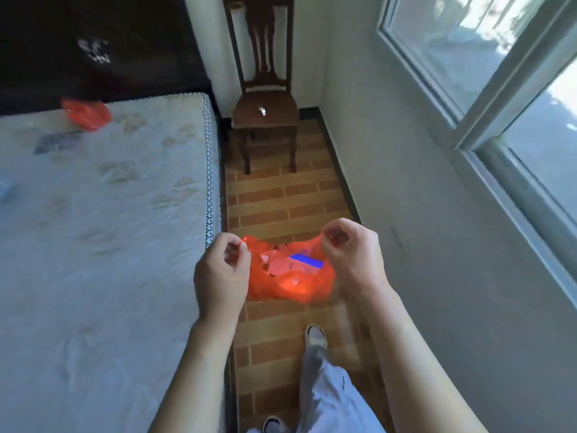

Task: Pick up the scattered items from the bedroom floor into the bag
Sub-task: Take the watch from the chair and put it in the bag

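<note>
Now both hands hold the bag (290,276) up over the floor (281,198), close by the bed (93,214). The left hand (222,270) pinches one handle at 9 o'clock of the bag, and the right hand (352,254) pinches the other at 3 o'clock. They pull apart, likely to keep the mouth wide so things can drop in. Inside sit a blue card (307,260) and some pale papers (281,265). No loose things show on the floor ahead, up to the chair (265,110) at 12 o'clock. Another red bag (87,114) lies on the bed.
</note>
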Demonstrator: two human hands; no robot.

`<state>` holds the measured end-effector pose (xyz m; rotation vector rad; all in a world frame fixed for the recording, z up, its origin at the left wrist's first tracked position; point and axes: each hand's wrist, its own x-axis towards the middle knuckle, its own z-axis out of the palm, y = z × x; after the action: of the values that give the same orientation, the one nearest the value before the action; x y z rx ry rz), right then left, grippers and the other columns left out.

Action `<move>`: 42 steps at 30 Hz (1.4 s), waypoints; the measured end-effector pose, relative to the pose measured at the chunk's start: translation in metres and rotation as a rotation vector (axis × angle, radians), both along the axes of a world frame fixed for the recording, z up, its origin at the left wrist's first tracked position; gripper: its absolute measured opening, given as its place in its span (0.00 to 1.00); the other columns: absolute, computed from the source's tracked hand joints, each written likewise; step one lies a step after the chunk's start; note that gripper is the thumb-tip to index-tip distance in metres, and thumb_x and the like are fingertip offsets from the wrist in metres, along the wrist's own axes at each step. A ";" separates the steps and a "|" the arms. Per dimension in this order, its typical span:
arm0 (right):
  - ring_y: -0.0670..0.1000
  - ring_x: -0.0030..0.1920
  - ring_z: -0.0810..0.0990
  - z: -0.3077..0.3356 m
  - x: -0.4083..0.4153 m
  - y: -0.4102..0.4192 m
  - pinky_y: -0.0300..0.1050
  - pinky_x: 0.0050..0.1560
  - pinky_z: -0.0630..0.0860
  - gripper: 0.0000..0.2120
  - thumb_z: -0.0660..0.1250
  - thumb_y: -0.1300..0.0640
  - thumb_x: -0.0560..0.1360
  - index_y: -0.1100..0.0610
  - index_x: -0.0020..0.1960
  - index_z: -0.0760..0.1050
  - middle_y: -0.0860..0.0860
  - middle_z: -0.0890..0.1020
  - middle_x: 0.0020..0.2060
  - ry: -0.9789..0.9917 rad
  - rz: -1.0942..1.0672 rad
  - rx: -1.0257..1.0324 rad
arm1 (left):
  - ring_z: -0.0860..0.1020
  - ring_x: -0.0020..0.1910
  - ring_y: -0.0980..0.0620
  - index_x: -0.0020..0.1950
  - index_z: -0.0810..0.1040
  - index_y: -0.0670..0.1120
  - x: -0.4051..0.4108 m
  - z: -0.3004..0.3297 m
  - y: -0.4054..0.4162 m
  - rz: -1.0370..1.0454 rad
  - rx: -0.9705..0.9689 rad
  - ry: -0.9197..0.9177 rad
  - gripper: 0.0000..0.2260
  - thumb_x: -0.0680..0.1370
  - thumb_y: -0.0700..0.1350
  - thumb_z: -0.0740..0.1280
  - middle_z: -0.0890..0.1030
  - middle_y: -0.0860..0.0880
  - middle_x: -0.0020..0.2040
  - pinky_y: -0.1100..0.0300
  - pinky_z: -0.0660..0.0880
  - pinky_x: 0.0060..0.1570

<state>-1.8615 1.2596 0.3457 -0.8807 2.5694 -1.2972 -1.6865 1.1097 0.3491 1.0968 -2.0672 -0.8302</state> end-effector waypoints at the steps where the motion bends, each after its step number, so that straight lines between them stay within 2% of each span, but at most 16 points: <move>1: 0.47 0.40 0.83 0.020 0.001 0.001 0.46 0.45 0.81 0.04 0.72 0.60 0.72 0.52 0.44 0.82 0.44 0.84 0.39 0.029 -0.002 -0.022 | 0.82 0.38 0.51 0.45 0.76 0.54 0.002 0.020 -0.002 -0.007 -0.026 0.015 0.07 0.79 0.43 0.71 0.82 0.55 0.38 0.57 0.77 0.39; 4: 0.47 0.40 0.82 0.074 -0.002 0.001 0.48 0.44 0.81 0.05 0.71 0.59 0.70 0.51 0.44 0.82 0.44 0.84 0.39 0.124 -0.013 -0.092 | 0.82 0.38 0.54 0.45 0.76 0.53 0.006 0.077 -0.010 -0.013 -0.078 0.080 0.07 0.79 0.43 0.71 0.81 0.56 0.38 0.54 0.79 0.39; 8: 0.48 0.39 0.81 0.134 -0.011 -0.004 0.49 0.43 0.80 0.07 0.71 0.60 0.69 0.51 0.45 0.83 0.43 0.82 0.37 0.223 -0.021 -0.114 | 0.81 0.38 0.52 0.44 0.77 0.51 0.010 0.135 -0.018 0.017 -0.182 0.150 0.07 0.78 0.42 0.72 0.81 0.55 0.37 0.52 0.79 0.39; 13: 0.46 0.38 0.80 0.190 -0.025 -0.018 0.43 0.41 0.77 0.07 0.72 0.61 0.68 0.50 0.43 0.82 0.41 0.79 0.34 0.334 -0.026 -0.142 | 0.81 0.38 0.52 0.44 0.78 0.50 0.009 0.185 -0.031 0.024 -0.283 0.236 0.06 0.78 0.41 0.72 0.81 0.55 0.37 0.54 0.79 0.38; 16: 0.45 0.38 0.79 0.208 -0.034 -0.028 0.35 0.40 0.72 0.07 0.72 0.62 0.68 0.50 0.42 0.82 0.41 0.79 0.33 0.360 -0.019 -0.158 | 0.81 0.38 0.53 0.43 0.78 0.51 0.003 0.202 -0.042 0.041 -0.290 0.242 0.07 0.78 0.42 0.73 0.81 0.56 0.37 0.56 0.77 0.37; 18: 0.44 0.38 0.79 0.214 -0.040 -0.036 0.33 0.40 0.72 0.08 0.72 0.63 0.68 0.50 0.41 0.82 0.41 0.80 0.34 0.363 -0.016 -0.165 | 0.82 0.38 0.55 0.43 0.78 0.52 -0.002 0.206 -0.051 0.055 -0.270 0.248 0.08 0.78 0.42 0.73 0.81 0.56 0.37 0.57 0.77 0.38; 21: 0.45 0.38 0.80 0.217 -0.053 -0.050 0.40 0.42 0.76 0.08 0.72 0.63 0.68 0.51 0.41 0.83 0.42 0.81 0.34 0.355 -0.008 -0.167 | 0.81 0.38 0.57 0.42 0.78 0.52 -0.015 0.207 -0.066 0.068 -0.258 0.254 0.08 0.77 0.41 0.74 0.81 0.57 0.36 0.57 0.76 0.37; 29: 0.43 0.39 0.81 0.211 -0.111 -0.088 0.42 0.42 0.79 0.08 0.73 0.62 0.68 0.48 0.41 0.82 0.41 0.82 0.35 0.312 0.026 -0.138 | 0.81 0.38 0.57 0.42 0.78 0.51 -0.075 0.197 -0.108 0.057 -0.220 0.254 0.09 0.77 0.39 0.74 0.81 0.56 0.37 0.65 0.71 0.38; 35: 0.41 0.39 0.81 0.220 -0.163 -0.120 0.39 0.42 0.77 0.09 0.71 0.62 0.70 0.48 0.42 0.83 0.41 0.83 0.35 0.275 0.025 -0.140 | 0.82 0.39 0.55 0.41 0.77 0.52 -0.131 0.197 -0.136 0.071 -0.181 0.259 0.10 0.76 0.40 0.74 0.82 0.56 0.36 0.54 0.78 0.39; 42: 0.41 0.39 0.82 0.227 -0.218 -0.153 0.43 0.43 0.80 0.09 0.71 0.62 0.71 0.49 0.44 0.85 0.42 0.83 0.36 0.254 0.067 -0.185 | 0.82 0.39 0.56 0.40 0.77 0.52 -0.186 0.201 -0.161 0.092 -0.157 0.269 0.10 0.76 0.39 0.74 0.82 0.56 0.37 0.50 0.80 0.42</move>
<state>-2.0799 1.1070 0.5724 -1.2281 2.6055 -1.5109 -1.8727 0.9486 0.5499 0.9324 -1.8111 -0.7148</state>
